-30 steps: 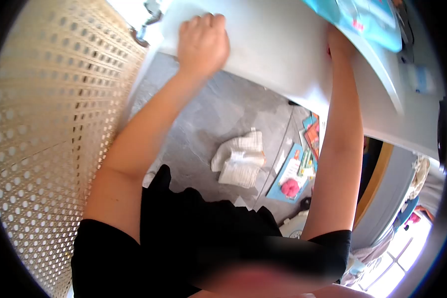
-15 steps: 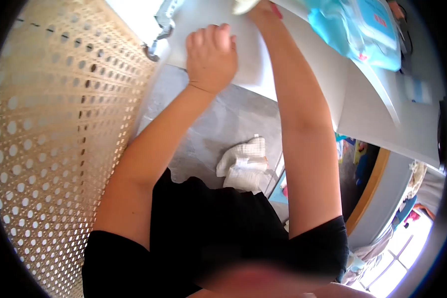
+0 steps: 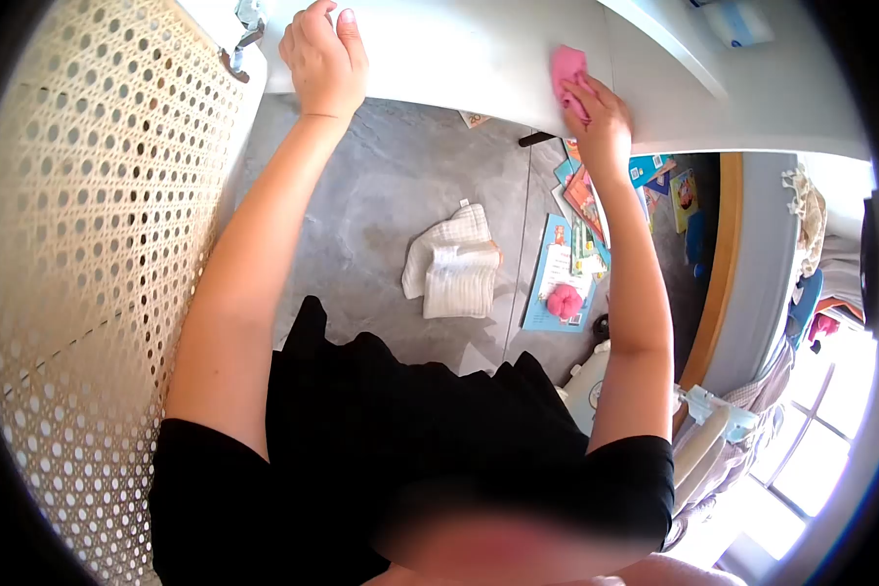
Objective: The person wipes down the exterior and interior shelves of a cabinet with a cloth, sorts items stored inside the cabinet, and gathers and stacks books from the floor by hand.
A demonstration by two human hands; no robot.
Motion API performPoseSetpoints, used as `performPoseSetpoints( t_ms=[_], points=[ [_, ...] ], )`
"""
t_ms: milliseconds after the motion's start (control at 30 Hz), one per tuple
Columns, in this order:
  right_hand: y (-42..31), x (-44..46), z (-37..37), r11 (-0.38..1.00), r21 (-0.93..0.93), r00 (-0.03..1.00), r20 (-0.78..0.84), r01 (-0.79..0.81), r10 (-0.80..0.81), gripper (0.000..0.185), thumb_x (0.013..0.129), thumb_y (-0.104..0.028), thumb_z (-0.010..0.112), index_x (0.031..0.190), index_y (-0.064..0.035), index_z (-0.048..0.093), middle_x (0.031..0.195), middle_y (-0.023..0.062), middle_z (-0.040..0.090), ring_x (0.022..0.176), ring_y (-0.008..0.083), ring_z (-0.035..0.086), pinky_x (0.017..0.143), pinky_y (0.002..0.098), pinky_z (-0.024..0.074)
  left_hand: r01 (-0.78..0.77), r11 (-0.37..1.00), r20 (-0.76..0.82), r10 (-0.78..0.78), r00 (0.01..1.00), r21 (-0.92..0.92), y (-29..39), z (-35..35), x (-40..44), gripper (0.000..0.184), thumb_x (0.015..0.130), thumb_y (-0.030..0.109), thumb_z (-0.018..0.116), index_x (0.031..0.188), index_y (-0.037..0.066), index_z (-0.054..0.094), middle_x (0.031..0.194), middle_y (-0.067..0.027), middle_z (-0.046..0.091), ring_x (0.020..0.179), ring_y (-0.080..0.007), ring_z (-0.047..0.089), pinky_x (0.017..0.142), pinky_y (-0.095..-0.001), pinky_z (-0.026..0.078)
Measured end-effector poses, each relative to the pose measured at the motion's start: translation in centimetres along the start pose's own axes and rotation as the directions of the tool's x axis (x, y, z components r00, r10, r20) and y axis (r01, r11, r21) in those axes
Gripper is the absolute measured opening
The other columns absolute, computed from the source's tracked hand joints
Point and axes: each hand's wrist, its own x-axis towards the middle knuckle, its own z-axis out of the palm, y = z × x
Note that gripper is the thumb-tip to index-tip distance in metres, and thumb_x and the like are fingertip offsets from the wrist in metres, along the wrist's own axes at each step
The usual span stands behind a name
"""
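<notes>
A pink cloth (image 3: pixel 567 70) lies bunched under the fingers of my right hand (image 3: pixel 601 122), pressed on the white shelf surface (image 3: pixel 459 59) near its front edge. My left hand (image 3: pixel 324 59) rests at the left part of the same surface, near the metal hinge (image 3: pixel 247 24). Its fingers are loosely curled with the thumb apart, and no object shows in it.
A woven cane door panel (image 3: pixel 117 195) stands along the left. On the grey floor (image 3: pixel 361 215) lie a folded cream cloth (image 3: pixel 457 269), a pink round item (image 3: pixel 564 302) and several books (image 3: pixel 547 254). A wooden edge (image 3: pixel 718 283) runs at the right.
My right hand has come from deep on the shelf back toward its front edge with the pink cloth. My left hand has shifted left and up. The blue packet has left the view.
</notes>
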Motion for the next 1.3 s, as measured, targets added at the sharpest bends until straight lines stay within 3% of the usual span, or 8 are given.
performPoseSetpoints(
  t_ms=[200,400,467,567,600,633,700,1300],
  points=[
    [-7.4,1.5,6.1,0.914,-0.342,0.976,-0.099,-0.217,0.194,0.017,0.078,-0.026,0.066,0.079,-0.0092,0.062,0.072,0.0102,0.062,0.067,0.0255,0.061,0.060,0.0420,0.0494,0.016,0.999,0.001,-0.016,1.000,0.034,0.4,0.2,0.6,0.027,0.095,0.025,0.049,0.104,0.000,0.055,0.095,-0.0166,0.060,0.092,-0.0360,0.054,0.086,-0.0465,0.039],
    [-17.8,2.8,5.1,0.844,0.478,0.968,-0.168,0.244,-0.185,0.015,0.072,-0.023,0.068,0.081,-0.0105,0.067,0.077,0.0024,0.065,0.067,0.0243,0.062,0.064,0.0425,0.0503,0.068,0.998,0.099,-0.069,0.993,0.012,-0.7,-0.4,1.0,0.028,0.094,0.025,0.049,0.103,0.000,0.055,0.096,-0.0190,0.061,0.091,-0.0373,0.056,0.083,-0.0471,0.041],
    [-15.3,3.1,2.8,0.681,0.728,0.989,0.142,-0.079,-0.037,0.017,0.080,-0.022,0.067,0.091,-0.0088,0.070,0.079,0.0075,0.068,0.064,0.0200,0.064,0.059,0.0366,0.0518,0.056,0.998,0.011,-0.056,0.998,-0.012,-1.6,0.3,0.5,0.029,0.093,0.026,0.050,0.102,-0.001,0.055,0.094,-0.0209,0.061,0.086,-0.0382,0.057,0.081,-0.0478,0.043],
    [-9.7,5.9,-1.4,0.617,0.518,0.774,0.577,-0.592,0.259,0.033,0.081,-0.031,0.069,0.108,-0.0109,0.069,0.087,0.0108,0.070,0.070,0.0208,0.065,0.066,0.0329,0.0537,-0.059,0.979,0.038,0.053,0.998,0.196,1.8,0.0,0.6,0.023,0.085,0.017,0.057,0.102,0.002,0.055,0.091,-0.0164,0.057,0.090,-0.0347,0.054,0.083,-0.0458,0.040],
    [-5.6,6.6,0.3,0.777,0.494,0.909,0.340,-0.389,0.239,0.040,0.081,-0.034,0.067,0.113,-0.0099,0.066,0.097,0.0135,0.069,0.087,0.0250,0.066,0.077,0.0356,0.0523,-0.080,0.972,0.093,0.061,0.994,0.223,2.2,-0.7,0.5,0.026,0.085,0.019,0.059,0.104,0.002,0.054,0.093,-0.0164,0.056,0.091,-0.0344,0.053,0.083,-0.0459,0.040],
    [-1.1,8.4,-0.2,0.568,0.451,0.725,0.422,-0.689,0.544,0.018,0.083,-0.014,0.058,0.100,-0.0083,0.060,0.101,0.0129,0.063,0.091,0.0334,0.061,0.076,0.0372,0.0518,-0.103,0.965,0.145,0.069,0.987,0.242,2.4,-1.1,0.6,0.029,0.085,0.020,0.060,0.106,0.002,0.053,0.095,-0.0163,0.056,0.092,-0.0342,0.053,0.084,-0.0459,0.039],
    [3.0,9.7,1.4,0.916,0.228,0.944,0.089,-0.330,0.318,0.044,0.081,-0.034,0.067,0.117,-0.0069,0.063,0.109,0.0157,0.066,0.097,0.0281,0.064,0.084,0.0379,0.0498,-0.097,0.955,0.116,0.067,0.991,0.279,2.6,-1.1,0.7,0.028,0.084,0.020,0.060,0.105,0.002,0.054,0.094,-0.0161,0.056,0.091,-0.0339,0.053,0.083,-0.0456,0.039],
    [13.2,15.9,6.7,0.824,0.395,0.913,0.137,-0.405,0.384,0.041,0.083,-0.024,0.062,0.118,-0.0039,0.063,0.122,0.0159,0.060,0.112,0.0230,0.058,0.096,0.0310,0.0424,-0.103,0.926,0.219,0.023,0.975,0.363,2.4,-0.1,1.0,0.025,0.091,0.026,0.057,0.106,0.006,0.055,0.095,-0.0103,0.060,0.089,-0.0297,0.055,0.084,-0.0438,0.038]
  ],
)
